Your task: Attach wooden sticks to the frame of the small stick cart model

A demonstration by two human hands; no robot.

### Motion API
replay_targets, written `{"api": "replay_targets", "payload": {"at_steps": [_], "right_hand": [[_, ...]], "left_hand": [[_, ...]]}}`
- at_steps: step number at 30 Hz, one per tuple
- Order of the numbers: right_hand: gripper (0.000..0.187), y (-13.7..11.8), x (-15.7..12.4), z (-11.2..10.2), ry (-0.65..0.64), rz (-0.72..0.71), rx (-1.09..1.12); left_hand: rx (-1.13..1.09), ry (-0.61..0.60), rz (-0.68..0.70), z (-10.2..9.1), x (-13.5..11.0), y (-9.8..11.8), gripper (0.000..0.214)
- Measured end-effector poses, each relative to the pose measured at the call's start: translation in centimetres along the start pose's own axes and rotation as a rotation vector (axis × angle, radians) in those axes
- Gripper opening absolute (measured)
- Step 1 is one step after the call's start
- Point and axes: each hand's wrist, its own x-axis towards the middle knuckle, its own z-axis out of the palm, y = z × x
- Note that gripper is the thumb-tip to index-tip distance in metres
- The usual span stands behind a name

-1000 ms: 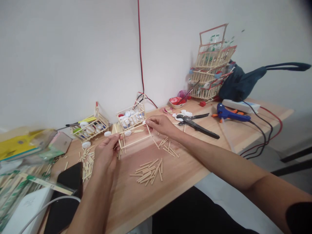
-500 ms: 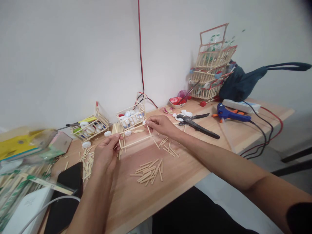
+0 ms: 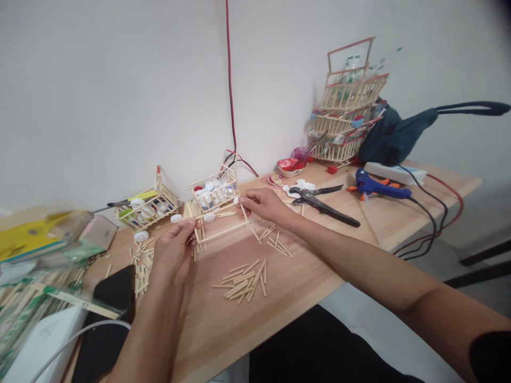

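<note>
**Two hands holding a stick frame above the bench**

The left hand and the right hand hold a small rectangular frame of thin wooden sticks between them, at the middle of the bench. The left fingers are closed on the frame's corner at 9 o'clock, where a short bundle of sticks hangs down. The right fingers pinch the corner at 2 o'clock. The frame sits just above the bench surface; whether its near edge touches the wood cannot be told.

At 6 o'clock from the frame lies a loose pile of cut sticks; a smaller scatter lies under the right wrist, and more sticks lie at 8 o'clock beside the left hand. Directly behind the frame, at 12 o'clock, stands a stick basket filled with white caps. A second basket stands at 10 o'clock. Black scissors lie at 3 o'clock from the right hand, with a blue glue gun beyond them. A stack of baskets rises against the wall at 1 o'clock, beside a dark bag. A black phone lies at 7 o'clock, near the left forearm.
</note>
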Motion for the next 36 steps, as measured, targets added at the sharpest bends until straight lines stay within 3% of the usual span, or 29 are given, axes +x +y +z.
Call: {"api": "replay_targets", "payload": {"at_steps": [36], "right_hand": [[0.033,-0.01,-0.08,0.05,-0.040,-0.006,0.013]], "left_hand": [[0.034,0.002,0.037,-0.06,0.02,-0.11,0.037]]}}
